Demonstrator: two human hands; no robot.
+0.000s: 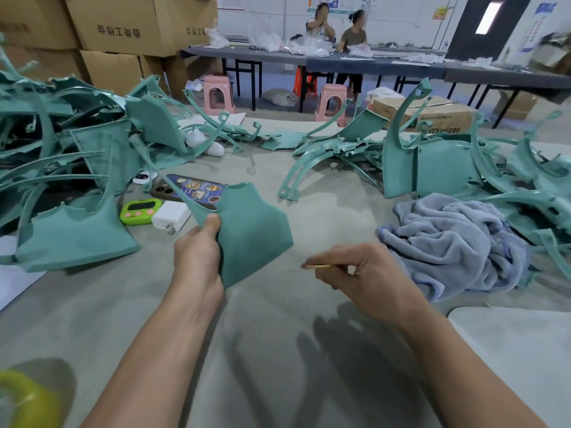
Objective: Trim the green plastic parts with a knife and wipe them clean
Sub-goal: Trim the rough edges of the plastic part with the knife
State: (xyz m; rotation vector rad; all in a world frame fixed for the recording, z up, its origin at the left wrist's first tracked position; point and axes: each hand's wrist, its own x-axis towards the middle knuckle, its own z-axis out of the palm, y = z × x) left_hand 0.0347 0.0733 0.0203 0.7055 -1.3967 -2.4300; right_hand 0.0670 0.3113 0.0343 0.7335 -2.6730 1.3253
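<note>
My left hand grips a flat green plastic panel by its left edge and holds it tilted above the grey table. A thin curved strip of the panel runs up and to the left from my thumb. My right hand is closed on a small knife; its thin yellowish tip points left, a short way right of the panel and not touching it. A crumpled blue-grey cloth lies just right of my right hand.
Heaps of green plastic parts lie at the left and right. A phone, a green timer and a white charger lie behind the panel. A yellow object sits at the near left corner. Cardboard boxes, pink stools and two seated people are beyond.
</note>
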